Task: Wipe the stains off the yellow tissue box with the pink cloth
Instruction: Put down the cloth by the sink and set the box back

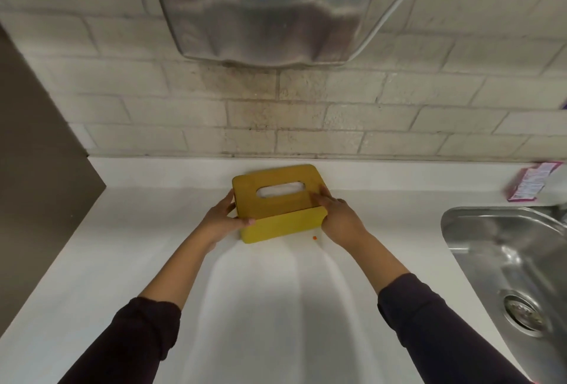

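The yellow tissue box (pixel 280 196) stands on the white counter (pixel 147 230) near the back wall, with an oval slot in its lid showing white tissue. My left hand (pixel 222 219) grips its left end, thumb on the front face. On the right end, my right hand (pixel 339 218) holds the box with fingers on the lid's edge. No pink cloth is in view.
A steel sink (pixel 509 264) with a drain lies at the right. A pink and white packet (pixel 532 181) stands behind it by the wall. A steel dispenser (pixel 270 6) hangs on the brick wall above. A tiny orange speck (pixel 314 238) lies beside the box.
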`<state>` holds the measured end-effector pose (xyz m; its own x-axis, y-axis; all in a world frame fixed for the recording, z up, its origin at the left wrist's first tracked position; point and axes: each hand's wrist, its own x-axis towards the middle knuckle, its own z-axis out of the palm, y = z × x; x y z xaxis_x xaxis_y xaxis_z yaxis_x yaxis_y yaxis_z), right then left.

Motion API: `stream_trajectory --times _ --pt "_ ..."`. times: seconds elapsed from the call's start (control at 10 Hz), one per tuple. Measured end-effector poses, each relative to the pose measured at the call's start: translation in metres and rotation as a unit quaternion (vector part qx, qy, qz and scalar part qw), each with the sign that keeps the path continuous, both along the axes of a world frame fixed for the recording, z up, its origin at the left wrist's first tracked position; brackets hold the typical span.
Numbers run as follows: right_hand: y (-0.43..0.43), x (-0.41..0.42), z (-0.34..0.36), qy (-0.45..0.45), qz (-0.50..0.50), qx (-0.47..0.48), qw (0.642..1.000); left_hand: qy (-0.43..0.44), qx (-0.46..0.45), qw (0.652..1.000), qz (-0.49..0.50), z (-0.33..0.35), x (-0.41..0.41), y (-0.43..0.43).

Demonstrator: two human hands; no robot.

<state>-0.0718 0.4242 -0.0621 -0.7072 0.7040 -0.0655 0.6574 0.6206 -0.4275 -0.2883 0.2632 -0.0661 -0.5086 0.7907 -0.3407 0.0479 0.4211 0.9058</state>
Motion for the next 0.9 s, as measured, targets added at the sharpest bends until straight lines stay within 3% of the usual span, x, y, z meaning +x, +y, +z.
stream_trajectory --times 0.4,0.7,0.8,0.9 --pt "0.006 0.044 -0.002 -0.021 -0.048 0.026 0.998 0.056 -0.001 0.996 -0.068 0.004 0.023 0.051" --pt "0.007 0.048 0.003 -0.035 -0.056 0.012 0.998 0.073 -0.009 0.995 -0.061 0.006 0.032 0.052" --pt "0.009 0.048 0.006 -0.077 -0.046 0.03 0.996 0.096 -0.035 0.993 -0.054 0.008 0.035 0.052" --pt "0.009 0.042 0.025 -0.145 -0.032 0.068 0.987 0.173 -0.053 0.982 -0.046 0.026 0.039 0.047"
